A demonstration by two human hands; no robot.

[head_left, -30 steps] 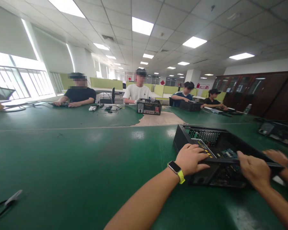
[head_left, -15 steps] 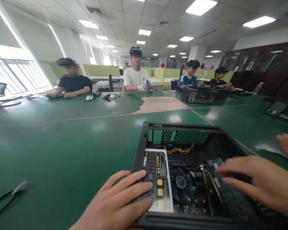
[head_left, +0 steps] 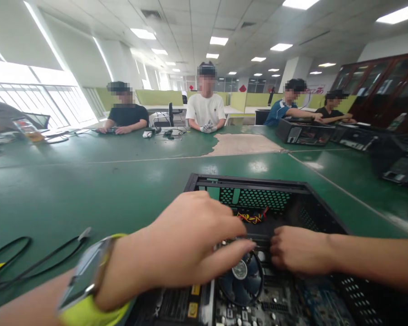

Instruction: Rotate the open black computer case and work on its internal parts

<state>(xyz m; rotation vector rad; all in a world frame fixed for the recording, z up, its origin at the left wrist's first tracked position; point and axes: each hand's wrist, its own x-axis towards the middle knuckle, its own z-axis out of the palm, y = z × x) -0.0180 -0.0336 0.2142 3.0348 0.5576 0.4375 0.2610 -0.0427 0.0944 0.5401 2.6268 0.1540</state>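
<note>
Neither of your hands shows a clear grasp: your left hand [head_left: 187, 246], with a yellow-strapped watch [head_left: 88, 280] on the wrist, hovers with curled fingers over the round black cooler fan [head_left: 240, 276], and your right hand [head_left: 297, 250] reaches in from the right with its fingers bent just beside that fan; whether either one pinches anything cannot be told.

Both are inside the open black metal computer case [head_left: 255, 183], which sits at the near edge of the green table [head_left: 98, 190]. Inside the case lie a dark circuit board [head_left: 275, 303] studded with small parts, a black unit with yellow labels [head_left: 180, 308] at the near left, and a twist of red, yellow and black wires [head_left: 253, 218] by the far wall. That far wall is perforated with a fine mesh of holes.

Black cables [head_left: 23, 267] loop on the table's glossy top to your left. Farther off a worn, bare patch [head_left: 241, 144] breaks the green. At the far edge four people sit, two with other black cases [head_left: 304, 133].
</note>
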